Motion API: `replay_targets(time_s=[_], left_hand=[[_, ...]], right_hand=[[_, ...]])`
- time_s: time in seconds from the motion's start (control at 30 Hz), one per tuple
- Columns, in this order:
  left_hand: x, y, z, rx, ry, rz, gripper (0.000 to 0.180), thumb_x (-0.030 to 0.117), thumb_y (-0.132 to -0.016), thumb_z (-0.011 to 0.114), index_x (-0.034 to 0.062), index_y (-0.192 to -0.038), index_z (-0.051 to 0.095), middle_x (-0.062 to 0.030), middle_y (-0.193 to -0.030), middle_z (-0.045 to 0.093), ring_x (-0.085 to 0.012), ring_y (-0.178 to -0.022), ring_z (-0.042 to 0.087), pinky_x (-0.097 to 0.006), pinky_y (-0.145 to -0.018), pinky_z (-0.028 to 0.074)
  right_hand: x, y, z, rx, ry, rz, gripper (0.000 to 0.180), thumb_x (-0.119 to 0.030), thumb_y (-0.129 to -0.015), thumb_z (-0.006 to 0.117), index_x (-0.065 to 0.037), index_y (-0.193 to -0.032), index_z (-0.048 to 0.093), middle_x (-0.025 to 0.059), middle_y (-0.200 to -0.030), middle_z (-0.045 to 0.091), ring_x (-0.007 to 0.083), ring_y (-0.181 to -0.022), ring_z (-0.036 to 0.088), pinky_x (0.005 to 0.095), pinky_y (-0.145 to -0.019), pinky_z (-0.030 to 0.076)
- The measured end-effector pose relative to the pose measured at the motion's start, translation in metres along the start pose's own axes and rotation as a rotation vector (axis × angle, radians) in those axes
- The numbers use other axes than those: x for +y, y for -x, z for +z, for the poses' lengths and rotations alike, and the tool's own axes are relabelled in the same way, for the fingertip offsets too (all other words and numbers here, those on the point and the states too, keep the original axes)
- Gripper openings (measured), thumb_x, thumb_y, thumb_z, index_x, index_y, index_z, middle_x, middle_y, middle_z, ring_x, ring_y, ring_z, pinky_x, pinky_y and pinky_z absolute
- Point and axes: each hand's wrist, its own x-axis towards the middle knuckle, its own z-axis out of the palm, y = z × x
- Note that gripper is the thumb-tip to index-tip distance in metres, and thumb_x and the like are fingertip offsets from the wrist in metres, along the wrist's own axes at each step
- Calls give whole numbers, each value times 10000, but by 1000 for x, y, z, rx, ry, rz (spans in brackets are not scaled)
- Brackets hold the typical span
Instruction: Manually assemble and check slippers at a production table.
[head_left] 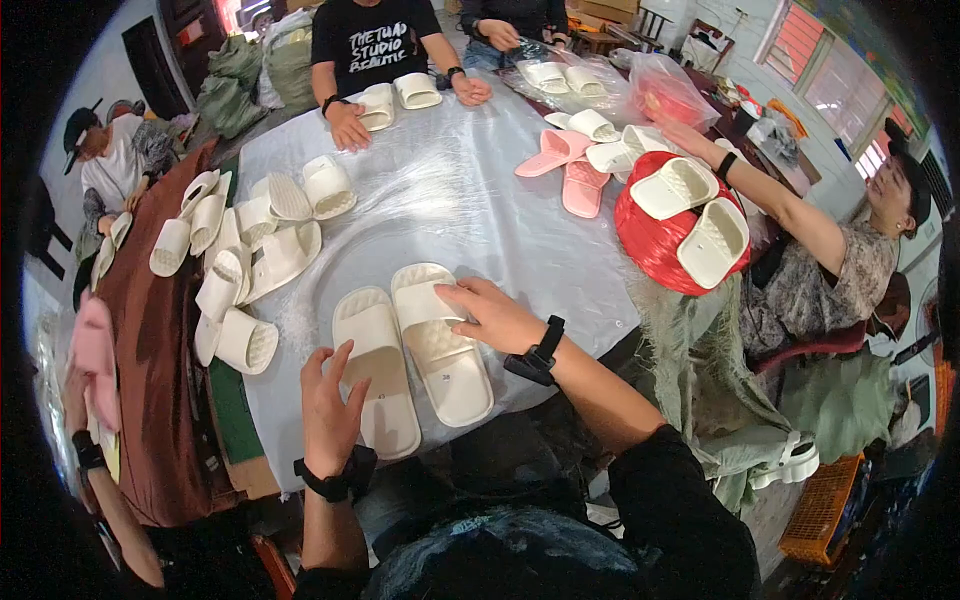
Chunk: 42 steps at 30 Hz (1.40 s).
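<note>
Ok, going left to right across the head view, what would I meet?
Pink cloth, cluster of white slippers, near pair of white slippers, pink slippers, red bundle, orange basket.

So the pair of slippers [378, 340] at lower centre is plain cream, sitting on a shiny grey-white plastic sheet [530, 270]. Right of centre there's a bright red bundle [643, 250], and the cream slippers on it show a quilted-looking pattern inside. Pink slippers [582, 190] at upper right, brown cloth [160, 370] at left, dull green sacks [228, 100] upper left, plus an orange basket [822, 510] lower right.
</note>
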Motion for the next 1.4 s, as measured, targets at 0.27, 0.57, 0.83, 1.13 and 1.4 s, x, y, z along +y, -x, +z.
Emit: replay_targets(time_s=[0.27, 0.57, 0.83, 1.13, 1.4], left_hand=[[-11, 9, -17, 51, 90, -38, 464, 81, -784, 695, 74, -1227, 561, -213, -1179, 505, -377, -1103, 483, -416, -945, 402], [-26, 14, -25, 120, 93, -29, 425, 106, -803, 686, 72, -1212, 574, -177, -1193, 520, -328, -1075, 512, -366, -904, 437], [-44, 22, -33, 136, 189, -41, 358, 107, -801, 684, 75, -1151, 615, -174, -1102, 593, -343, -1052, 539, -385, -905, 434], [-46, 25, -27, 103, 318, -49, 306, 80, -790, 681, 36, -1089, 639, -143, -917, 663, -286, -821, 639, -337, -723, 485], [-45, 10, -38, 133, 289, -29, 275, 79, -790, 678, 30, -1059, 652, -145, -905, 672, -286, -825, 648, -340, -730, 492]], right_hand=[[-9, -13, 11, 0, -85, 32, 541, -81, -815, 668, -62, -1313, 457, 206, -1138, 494, 343, -973, 536, 365, -846, 466], [-21, -20, -5, -52, -72, 108, 555, -83, -801, 676, -72, -1319, 478, 164, -1205, 509, 272, -990, 561, 318, -830, 478], [-32, -18, -15, -16, -30, 110, 515, -45, -797, 657, -91, -1292, 521, 120, -1262, 524, 220, -1046, 564, 298, -802, 475], [-88, -18, -7, 22, -153, 47, 189, 8, -784, 643, -3, -972, 651, 102, -911, 666, 190, -815, 629, 289, -721, 481], [-96, -93, -5, -5, 59, -124, 148, -50, -796, 628, -8, -935, 661, 156, -858, 659, 296, -788, 626, 352, -716, 490]])
